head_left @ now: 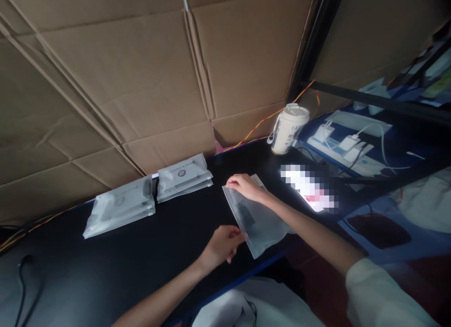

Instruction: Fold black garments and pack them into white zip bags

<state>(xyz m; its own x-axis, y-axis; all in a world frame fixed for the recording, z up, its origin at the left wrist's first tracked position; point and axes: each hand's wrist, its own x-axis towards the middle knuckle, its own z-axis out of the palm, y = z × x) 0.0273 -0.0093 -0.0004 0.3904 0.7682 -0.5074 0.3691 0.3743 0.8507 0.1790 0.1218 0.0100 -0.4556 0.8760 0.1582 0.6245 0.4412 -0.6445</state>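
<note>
A frosted zip bag lies at the front of the black table, its zip edge facing left and a dark item showing through it. At the near part of that edge, my left hand is closed in a pinch, thumb and forefinger on the zip. My right hand reaches across the bag and grips the far end of the same edge, its fingers curled down there. Behind them are two stacks of similar frosted bags, a left stack and a right stack with a printed logo.
A white lidded cup stands at the back right, near a bright, pixelated screen. Beyond is a white power strip with plugged-in chargers. Cardboard walls the back. A black cable lies at the left.
</note>
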